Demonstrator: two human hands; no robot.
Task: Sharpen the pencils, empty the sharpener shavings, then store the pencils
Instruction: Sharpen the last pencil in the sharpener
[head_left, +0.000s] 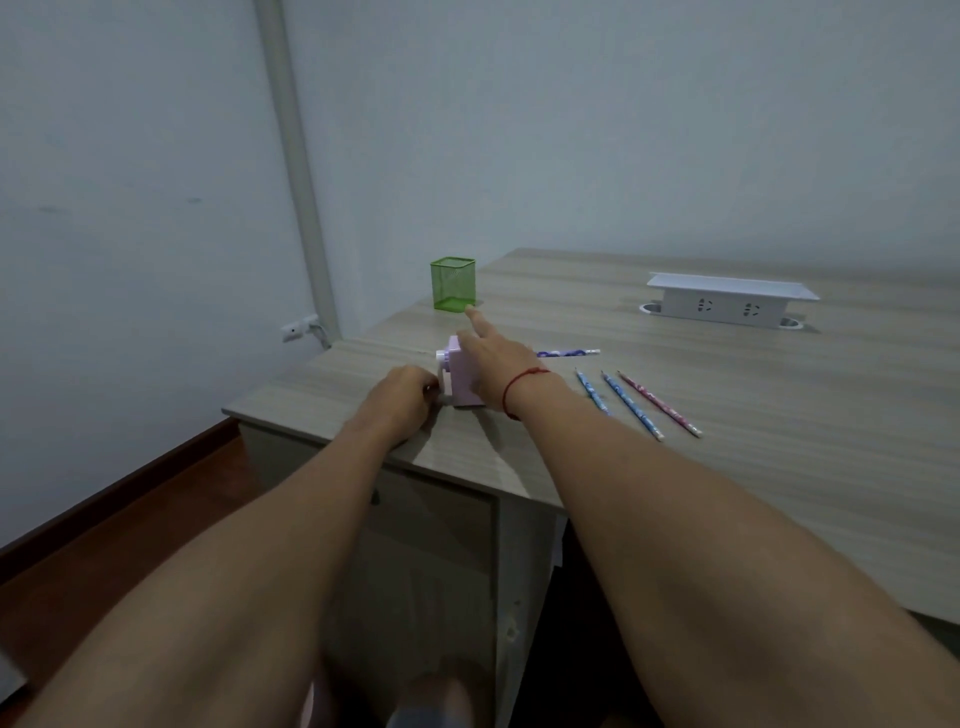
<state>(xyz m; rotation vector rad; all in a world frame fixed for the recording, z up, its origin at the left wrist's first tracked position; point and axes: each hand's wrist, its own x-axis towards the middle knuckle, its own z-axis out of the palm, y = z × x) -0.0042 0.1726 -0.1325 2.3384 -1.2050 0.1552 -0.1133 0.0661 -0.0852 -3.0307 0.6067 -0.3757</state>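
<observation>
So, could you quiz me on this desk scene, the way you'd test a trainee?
1. True or false: the green mesh holder is lying on its side.
2. How many pencils lie side by side, right of the pink sharpener?
3. The right hand rests on: A those pencils; B the sharpener; C the holder.
Key: 1 false; 2 three; 3 B.

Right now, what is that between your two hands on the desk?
A pink sharpener stands there: the left hand curls at its crank side and the right hand lies over its top. The head view shows it.
</observation>
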